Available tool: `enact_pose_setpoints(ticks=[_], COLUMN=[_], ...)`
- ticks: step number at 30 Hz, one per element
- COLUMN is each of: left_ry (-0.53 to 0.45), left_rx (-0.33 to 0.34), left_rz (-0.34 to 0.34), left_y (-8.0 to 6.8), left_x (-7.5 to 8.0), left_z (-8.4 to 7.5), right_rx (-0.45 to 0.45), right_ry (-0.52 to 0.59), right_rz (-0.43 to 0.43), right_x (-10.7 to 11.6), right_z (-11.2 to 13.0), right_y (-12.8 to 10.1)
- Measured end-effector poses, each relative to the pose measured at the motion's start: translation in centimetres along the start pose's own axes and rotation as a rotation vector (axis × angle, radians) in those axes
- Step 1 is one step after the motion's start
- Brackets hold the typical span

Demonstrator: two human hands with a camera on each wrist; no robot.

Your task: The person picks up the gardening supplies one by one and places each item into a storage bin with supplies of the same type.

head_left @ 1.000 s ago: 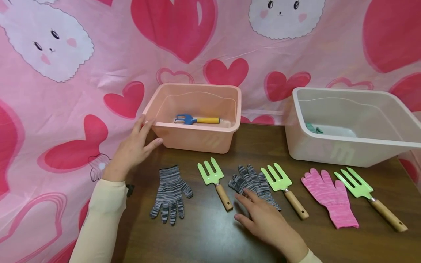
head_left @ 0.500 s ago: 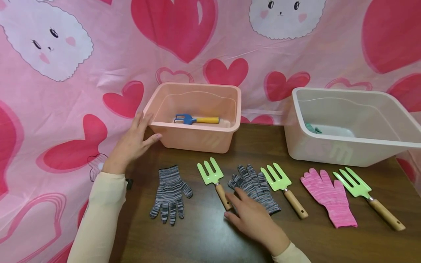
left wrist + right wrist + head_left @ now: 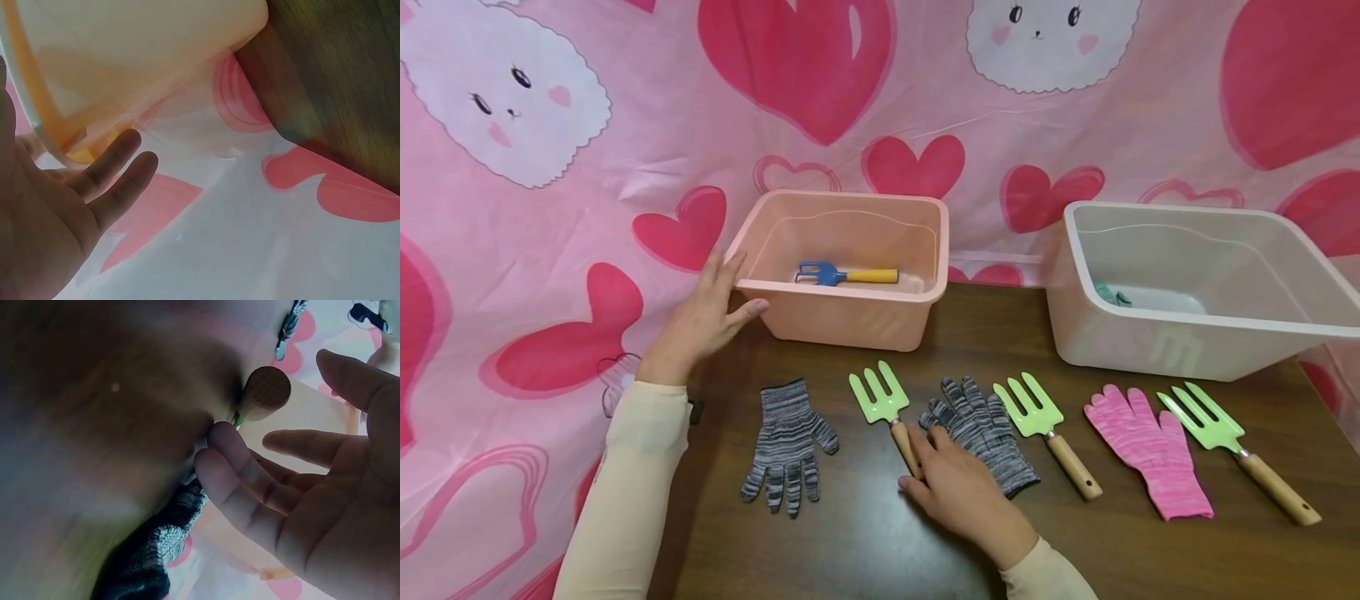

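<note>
On the near side of the pale-orange plastic bin [image 3: 842, 321], we locate the leftmost light-green, three-tined hand fork with a round wooden handle [image 3: 880, 405], flat on the dark brown wooden table [image 3: 850, 542]. Its long axis runs from tines at far left to handle end at near right, toward the right hand [image 3: 961, 487], the nearer one. We find that hand's thumb and fingers apart around the handle; fingertip contact we cannot confirm. The left hand [image 3: 694, 327] sits at the bin's left rim, fingers extended

Left hand [image 3: 696, 329] and right hand [image 3: 962, 492] are bare; behind each hand, plain cream sleeves [image 3: 625, 492]; small dark piece [image 3: 697, 412] beside the left one.
</note>
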State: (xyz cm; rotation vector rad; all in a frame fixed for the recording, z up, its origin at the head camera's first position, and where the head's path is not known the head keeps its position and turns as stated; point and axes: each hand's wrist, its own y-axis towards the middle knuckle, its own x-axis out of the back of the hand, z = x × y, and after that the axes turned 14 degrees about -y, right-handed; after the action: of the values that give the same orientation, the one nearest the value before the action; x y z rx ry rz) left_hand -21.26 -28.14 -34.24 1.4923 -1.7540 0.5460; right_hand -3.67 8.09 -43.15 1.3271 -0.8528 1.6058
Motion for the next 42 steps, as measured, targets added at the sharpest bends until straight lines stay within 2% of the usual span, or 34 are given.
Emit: enact_pose_setpoints(ticks=[7, 16, 32, 42], left_ry=[-0.016, -0.008, 0.017, -0.004], left_rx=[-0.016, 0.016, 0.045, 0.111], left_rz=[0.010, 0.061, 0.131, 0.194], left_y=[0.8, 2.0, 4.2, 5.3], left_x=[0.0, 0.4, 1.4, 2.0], left_z=[0.0, -0.2, 0.0, 0.2], right_rx=[-0.011, -0.008, -0.055, -0.060], right_ry=[0.003, -0.031, -0.089, -0.134], right_rz=[0.021, 0.012, 0.051, 0.052], right_x=[0.0, 0.0, -0.2, -0.3], right_z=[0.0, 0.3, 0.7, 0.9], right_y=[0.2, 0.4, 1.1, 1.2])
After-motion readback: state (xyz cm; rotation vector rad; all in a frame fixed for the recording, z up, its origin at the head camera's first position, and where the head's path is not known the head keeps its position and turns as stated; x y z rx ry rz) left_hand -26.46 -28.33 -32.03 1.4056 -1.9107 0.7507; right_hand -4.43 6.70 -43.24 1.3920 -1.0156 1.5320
